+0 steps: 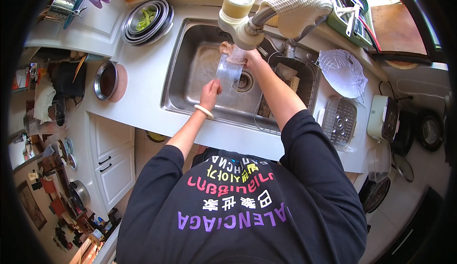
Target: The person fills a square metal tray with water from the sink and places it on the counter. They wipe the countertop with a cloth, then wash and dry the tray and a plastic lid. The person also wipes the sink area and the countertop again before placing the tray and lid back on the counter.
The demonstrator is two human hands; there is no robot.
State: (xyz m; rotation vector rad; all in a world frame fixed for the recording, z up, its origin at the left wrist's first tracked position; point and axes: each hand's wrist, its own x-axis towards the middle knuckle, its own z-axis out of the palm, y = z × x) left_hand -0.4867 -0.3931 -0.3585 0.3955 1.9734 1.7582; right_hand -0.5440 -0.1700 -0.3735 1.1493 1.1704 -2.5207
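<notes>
A clear plastic container or lid (228, 72) is tilted above the stainless steel sink basin (200, 59). My left hand (210, 91), with a pale bangle (204, 111) on its wrist, grips its near left edge. In my right hand (252, 58) is a pinkish-brown cloth (235, 55), pressed against the far part of the plastic; the faucet filter partly covers this area from above. The fingertips of my right hand are hidden. Under the plastic's right side, the drain strainer (243, 82) shows in the basin floor.
A faucet with a filter housing (237, 23) overhangs the basin. A wire rack (282, 85) occupies the sink's right side. Nested metal bowls (164, 21) with green vegetable pieces stand back left, a metal bowl (106, 81) farther left. A clear drain box (339, 121) sits right.
</notes>
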